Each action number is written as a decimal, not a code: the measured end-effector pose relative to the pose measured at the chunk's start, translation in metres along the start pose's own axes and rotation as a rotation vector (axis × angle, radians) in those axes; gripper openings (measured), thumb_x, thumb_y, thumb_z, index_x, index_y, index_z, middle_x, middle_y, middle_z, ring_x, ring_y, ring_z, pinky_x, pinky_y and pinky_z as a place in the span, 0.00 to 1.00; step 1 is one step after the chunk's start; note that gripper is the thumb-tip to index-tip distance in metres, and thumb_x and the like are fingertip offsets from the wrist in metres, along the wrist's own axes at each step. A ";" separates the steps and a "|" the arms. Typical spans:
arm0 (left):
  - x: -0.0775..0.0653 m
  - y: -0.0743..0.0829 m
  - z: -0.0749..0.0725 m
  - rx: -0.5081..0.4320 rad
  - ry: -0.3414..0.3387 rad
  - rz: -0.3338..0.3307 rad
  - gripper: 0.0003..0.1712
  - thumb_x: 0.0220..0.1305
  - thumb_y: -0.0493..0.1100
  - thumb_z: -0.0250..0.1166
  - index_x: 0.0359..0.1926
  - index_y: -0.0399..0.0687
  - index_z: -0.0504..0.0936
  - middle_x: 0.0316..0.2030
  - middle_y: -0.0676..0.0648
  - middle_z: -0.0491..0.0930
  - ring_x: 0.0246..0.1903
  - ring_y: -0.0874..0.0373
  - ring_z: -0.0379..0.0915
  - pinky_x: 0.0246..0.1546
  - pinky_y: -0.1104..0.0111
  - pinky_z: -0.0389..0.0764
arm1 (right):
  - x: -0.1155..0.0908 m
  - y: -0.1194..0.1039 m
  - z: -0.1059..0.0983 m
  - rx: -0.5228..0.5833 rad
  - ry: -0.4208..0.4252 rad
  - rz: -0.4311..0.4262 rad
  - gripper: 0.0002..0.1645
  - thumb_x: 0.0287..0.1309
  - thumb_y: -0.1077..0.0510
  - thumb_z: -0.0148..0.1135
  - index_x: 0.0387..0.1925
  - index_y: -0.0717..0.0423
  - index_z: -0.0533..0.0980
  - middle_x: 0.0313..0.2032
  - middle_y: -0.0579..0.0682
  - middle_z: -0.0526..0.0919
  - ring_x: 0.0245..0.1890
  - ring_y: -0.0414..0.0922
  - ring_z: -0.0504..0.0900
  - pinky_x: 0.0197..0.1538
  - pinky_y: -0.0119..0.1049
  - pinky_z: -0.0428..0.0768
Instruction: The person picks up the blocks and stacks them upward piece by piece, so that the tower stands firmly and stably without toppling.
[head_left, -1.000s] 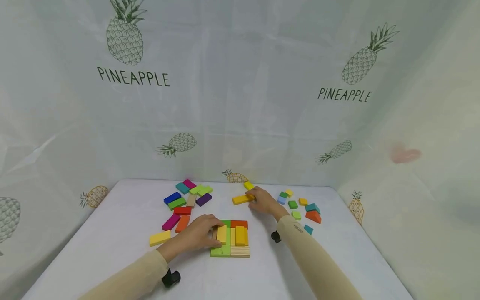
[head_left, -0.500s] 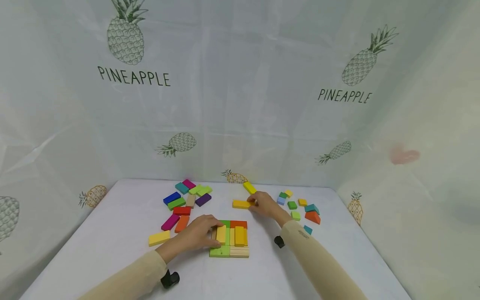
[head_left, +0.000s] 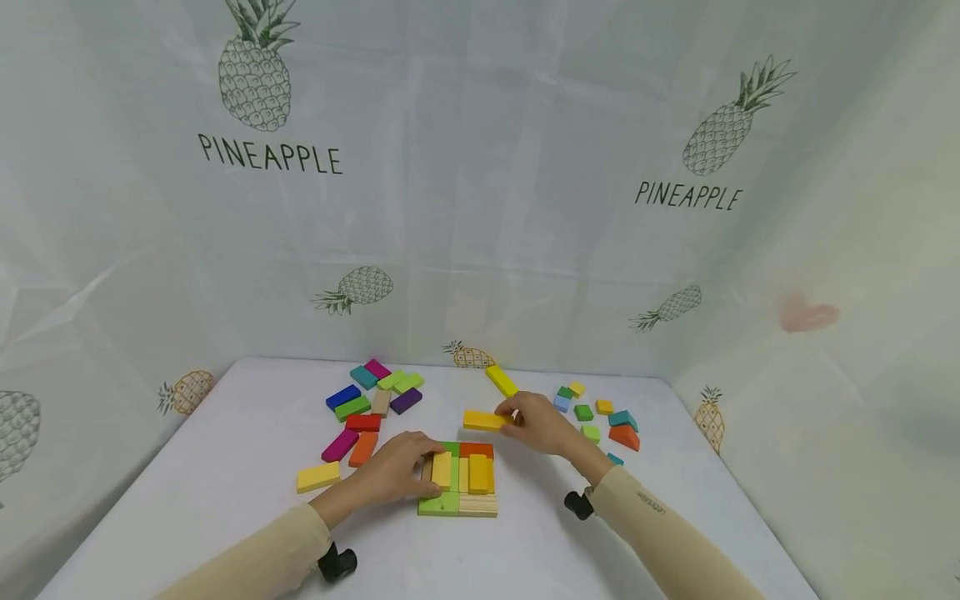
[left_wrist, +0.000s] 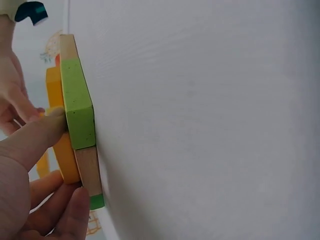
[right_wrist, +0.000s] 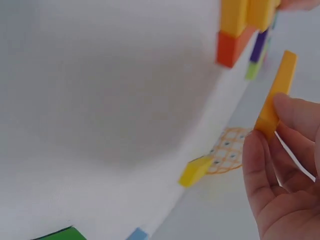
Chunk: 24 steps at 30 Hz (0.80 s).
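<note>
A low square of flat wooden blocks lies mid-table, with a lime green block [head_left: 440, 506] and a plain wood block [head_left: 477, 506] along its near side. On its left part lies a light yellow block [head_left: 442, 472], which my left hand [head_left: 390, 473] pinches, thumb at the near end and fingers at the far end. A yellow-orange block [head_left: 478, 473] lies on the right part. Behind the square, my right hand [head_left: 542, 425] pinches another yellow-orange block [head_left: 482, 421] by its right end; in the right wrist view this block [right_wrist: 280, 85] is raised off the table.
Loose blocks in many colours lie left, among them a purple block [head_left: 407, 401] and a red one [head_left: 364, 422]. A yellow block [head_left: 501, 381] lies at the back edge. Smaller pieces, including an orange-red triangle [head_left: 625, 437], are at right. A pineapple-print curtain [head_left: 480, 208] hangs behind.
My right hand has drawn its yellow-orange block off the table and slightly nearer, away from the yellow block at the back. The left hand keeps its hold on the square.
</note>
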<state>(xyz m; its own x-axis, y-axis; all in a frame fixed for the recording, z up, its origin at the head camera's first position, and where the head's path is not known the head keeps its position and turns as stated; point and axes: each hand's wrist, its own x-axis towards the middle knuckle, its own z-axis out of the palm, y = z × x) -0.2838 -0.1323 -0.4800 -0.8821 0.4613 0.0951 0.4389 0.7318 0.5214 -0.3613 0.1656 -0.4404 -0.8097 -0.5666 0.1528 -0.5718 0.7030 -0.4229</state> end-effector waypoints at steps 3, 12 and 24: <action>-0.001 0.000 0.000 -0.014 0.006 -0.010 0.40 0.56 0.55 0.83 0.68 0.51 0.82 0.58 0.51 0.83 0.59 0.51 0.77 0.63 0.48 0.81 | -0.010 -0.010 -0.002 0.021 -0.016 -0.044 0.14 0.67 0.59 0.73 0.53 0.53 0.86 0.42 0.43 0.85 0.34 0.40 0.78 0.38 0.30 0.82; -0.002 -0.002 0.002 -0.056 0.014 -0.044 0.48 0.54 0.54 0.84 0.73 0.50 0.76 0.58 0.51 0.83 0.62 0.48 0.76 0.65 0.44 0.79 | -0.022 -0.031 0.008 0.037 -0.048 -0.135 0.14 0.66 0.61 0.74 0.52 0.54 0.86 0.42 0.45 0.86 0.35 0.38 0.77 0.39 0.28 0.81; -0.001 0.003 -0.002 -0.081 -0.009 -0.035 0.46 0.55 0.53 0.84 0.73 0.51 0.76 0.62 0.48 0.82 0.63 0.46 0.75 0.65 0.42 0.79 | -0.019 -0.042 0.027 0.093 -0.058 -0.140 0.14 0.67 0.61 0.73 0.52 0.54 0.87 0.40 0.46 0.85 0.34 0.40 0.78 0.39 0.27 0.80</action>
<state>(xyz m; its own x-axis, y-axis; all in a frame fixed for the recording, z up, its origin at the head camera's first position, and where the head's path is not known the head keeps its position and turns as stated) -0.2816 -0.1320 -0.4770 -0.8952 0.4404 0.0682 0.3919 0.7051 0.5910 -0.3186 0.1349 -0.4500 -0.7121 -0.6823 0.1652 -0.6618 0.5741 -0.4821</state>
